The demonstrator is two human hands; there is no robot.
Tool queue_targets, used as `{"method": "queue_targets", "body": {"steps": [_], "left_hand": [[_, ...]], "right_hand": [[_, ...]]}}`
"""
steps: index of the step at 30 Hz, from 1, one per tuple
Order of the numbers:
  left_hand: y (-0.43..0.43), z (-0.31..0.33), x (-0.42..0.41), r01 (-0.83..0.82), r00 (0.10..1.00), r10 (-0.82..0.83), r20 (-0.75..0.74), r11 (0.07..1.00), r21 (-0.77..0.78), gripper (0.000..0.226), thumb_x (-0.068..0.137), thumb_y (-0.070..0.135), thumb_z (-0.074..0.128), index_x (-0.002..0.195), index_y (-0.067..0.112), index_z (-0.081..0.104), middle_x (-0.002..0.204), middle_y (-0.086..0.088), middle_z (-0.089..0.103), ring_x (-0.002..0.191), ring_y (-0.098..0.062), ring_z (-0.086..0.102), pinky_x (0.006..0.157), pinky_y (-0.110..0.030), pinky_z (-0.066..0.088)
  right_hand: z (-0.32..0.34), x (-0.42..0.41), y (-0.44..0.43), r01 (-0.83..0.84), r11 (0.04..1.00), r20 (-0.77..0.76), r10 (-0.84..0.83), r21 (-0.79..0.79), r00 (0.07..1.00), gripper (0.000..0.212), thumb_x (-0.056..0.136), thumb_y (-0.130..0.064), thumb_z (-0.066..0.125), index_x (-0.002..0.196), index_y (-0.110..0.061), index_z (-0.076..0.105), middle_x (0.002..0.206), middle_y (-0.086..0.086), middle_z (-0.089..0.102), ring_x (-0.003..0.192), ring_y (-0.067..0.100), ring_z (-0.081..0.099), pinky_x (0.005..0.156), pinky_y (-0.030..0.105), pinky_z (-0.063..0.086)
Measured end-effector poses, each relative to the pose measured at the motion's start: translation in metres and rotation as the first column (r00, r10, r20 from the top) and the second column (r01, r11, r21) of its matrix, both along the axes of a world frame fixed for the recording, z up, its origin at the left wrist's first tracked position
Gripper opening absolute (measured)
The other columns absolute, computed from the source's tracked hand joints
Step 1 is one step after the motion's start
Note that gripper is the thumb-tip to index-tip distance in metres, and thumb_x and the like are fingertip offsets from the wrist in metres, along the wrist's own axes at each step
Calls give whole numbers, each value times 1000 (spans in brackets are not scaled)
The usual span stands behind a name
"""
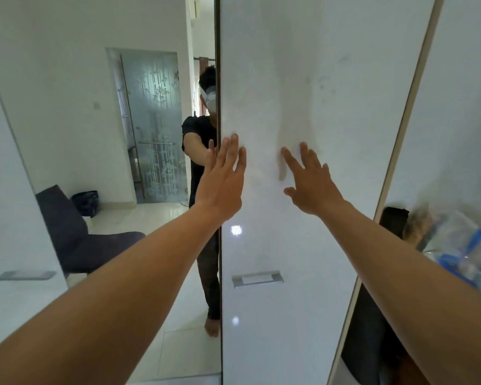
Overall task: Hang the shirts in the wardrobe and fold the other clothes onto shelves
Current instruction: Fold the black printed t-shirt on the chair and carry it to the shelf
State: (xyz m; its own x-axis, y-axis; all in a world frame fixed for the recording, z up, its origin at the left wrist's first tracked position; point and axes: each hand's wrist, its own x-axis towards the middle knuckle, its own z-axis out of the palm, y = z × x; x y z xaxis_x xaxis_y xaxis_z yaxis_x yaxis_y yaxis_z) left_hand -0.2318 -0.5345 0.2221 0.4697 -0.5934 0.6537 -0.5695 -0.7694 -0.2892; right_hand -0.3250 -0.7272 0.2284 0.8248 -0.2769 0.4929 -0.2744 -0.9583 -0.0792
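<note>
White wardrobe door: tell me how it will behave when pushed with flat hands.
The white door looks like a flat, rigid panel, so it should move as one piece, not flex. Its glossy face reflects lights, so the left hand and right hand may slip; the handle probably gives a surer hold.

Glossy pale tiled floor (178, 343), with a dark low sofa (75, 237) and a dark basket (86, 202) directly on it

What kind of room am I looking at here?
Likely a bedroom at home: a tall white wardrobe door with a handle, a mirror panel beside it, and a frosted glass door reflected in it.
</note>
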Motion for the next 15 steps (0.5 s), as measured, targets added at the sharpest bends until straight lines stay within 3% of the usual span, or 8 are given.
{"method": "queue_targets", "body": {"steps": [5,9,15], "left_hand": [[-11,0,22,-42,995,47,-94,998,51,87,98,31,49,158,6,-8,160,-22,-29,149,-36,-26,122,-58,-1],[-16,-7,25,-64,989,68,-131,997,34,87,100,34,44,157,7,-15,159,-19,-33,145,-35,-33,121,-58,-10],[-18,1,19,-100,974,113,-198,992,73,90,99,37,47,157,9,-17,159,-16,-36,148,-33,-30,121,-62,-2]], "right_hand": [[-7,17,-9,3,999,-29,-4,-34,1000,83,103,-28,52,160,-29,-7,165,9,-26,155,31,-13,123,56,6],[-17,22,-12,-5,999,4,5,-54,1000,86,101,-21,53,160,-29,-8,165,9,-26,155,30,-12,121,60,10],[-3,15,-14,-6,1000,-48,4,-28,999,86,99,-18,52,160,-33,-6,166,4,-24,156,27,-8,121,60,12]]}}
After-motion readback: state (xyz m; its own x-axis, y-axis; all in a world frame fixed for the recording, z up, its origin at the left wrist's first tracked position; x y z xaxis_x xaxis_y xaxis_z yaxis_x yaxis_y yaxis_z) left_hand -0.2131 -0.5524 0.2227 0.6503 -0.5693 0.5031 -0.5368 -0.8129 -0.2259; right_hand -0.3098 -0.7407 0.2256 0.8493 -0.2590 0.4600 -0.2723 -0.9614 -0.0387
